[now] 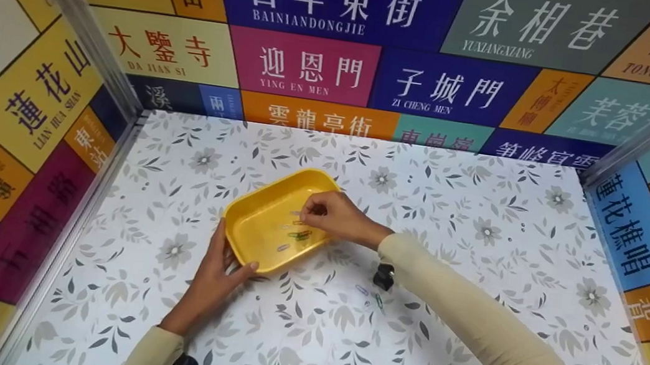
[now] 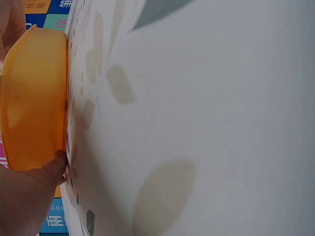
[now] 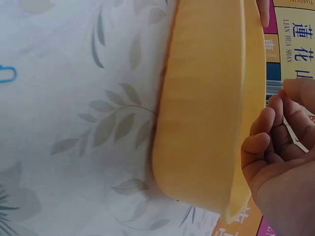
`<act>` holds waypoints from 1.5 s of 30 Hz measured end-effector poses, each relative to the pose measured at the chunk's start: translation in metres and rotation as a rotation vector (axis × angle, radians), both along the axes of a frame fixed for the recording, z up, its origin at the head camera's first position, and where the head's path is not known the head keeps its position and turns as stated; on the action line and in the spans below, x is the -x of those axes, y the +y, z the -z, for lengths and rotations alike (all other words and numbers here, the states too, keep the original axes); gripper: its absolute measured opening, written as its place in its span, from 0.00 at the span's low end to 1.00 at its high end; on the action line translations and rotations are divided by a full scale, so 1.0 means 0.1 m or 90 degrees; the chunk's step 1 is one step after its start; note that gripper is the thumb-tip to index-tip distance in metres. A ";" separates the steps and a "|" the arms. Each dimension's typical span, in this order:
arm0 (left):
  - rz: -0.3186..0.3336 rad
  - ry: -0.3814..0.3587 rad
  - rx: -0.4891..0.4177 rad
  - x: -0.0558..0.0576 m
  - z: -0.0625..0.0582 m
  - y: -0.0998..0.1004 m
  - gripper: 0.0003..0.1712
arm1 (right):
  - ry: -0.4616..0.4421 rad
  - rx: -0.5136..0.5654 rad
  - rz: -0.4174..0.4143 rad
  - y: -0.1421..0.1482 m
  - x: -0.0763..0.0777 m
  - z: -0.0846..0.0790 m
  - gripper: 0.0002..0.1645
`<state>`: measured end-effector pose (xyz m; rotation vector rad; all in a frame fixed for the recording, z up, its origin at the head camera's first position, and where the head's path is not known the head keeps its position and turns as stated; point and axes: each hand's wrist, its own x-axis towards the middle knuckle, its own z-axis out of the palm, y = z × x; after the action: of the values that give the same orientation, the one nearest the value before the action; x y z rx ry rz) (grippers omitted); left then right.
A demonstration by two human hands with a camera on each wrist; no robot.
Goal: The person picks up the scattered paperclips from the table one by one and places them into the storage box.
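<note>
A yellow plastic tray [image 1: 256,207] stands at an angle on the table, with several paper clips [image 1: 300,234] lying on its bottom. My left hand [image 1: 218,269] holds its near left corner, thumb on the near side and fingers along the left side. In the left wrist view the thumb [image 2: 56,164] presses low against the tray's outer wall [image 2: 37,98]. Over the tray's right part is my right hand [image 1: 336,215], fingers curled in. In the right wrist view its thumb and index fingertips [image 3: 290,88] meet; I cannot tell whether a clip is between them.
Two loose paper clips [image 1: 378,301] lie on the table right of the tray, below the right forearm. The table [image 1: 487,191] wears a white leaf-and-flower cover. Colourful panels [image 1: 315,68] with lettering stand behind it and at both sides.
</note>
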<state>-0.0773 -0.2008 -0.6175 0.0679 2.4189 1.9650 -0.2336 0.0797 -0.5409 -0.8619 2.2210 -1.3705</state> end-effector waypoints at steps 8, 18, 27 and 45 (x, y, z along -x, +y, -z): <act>0.002 0.004 -0.005 0.00 0.00 0.00 0.69 | 0.005 0.015 0.036 0.16 -0.14 0.04 0.04; -0.002 -0.013 0.011 -0.02 -0.03 0.00 0.69 | 0.014 0.019 0.071 0.37 -0.30 0.03 0.03; -0.009 -0.012 0.019 -0.01 -0.02 0.02 0.67 | 0.005 0.041 0.091 0.55 -0.42 0.11 0.03; -0.002 -0.011 0.022 -0.02 -0.03 0.00 0.69 | -0.004 0.020 0.107 0.94 -0.64 0.32 0.03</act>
<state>-0.0757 -0.2007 -0.6147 0.0457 2.4434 1.9151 -0.1697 0.1734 -0.5728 -0.6942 2.3175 -1.4835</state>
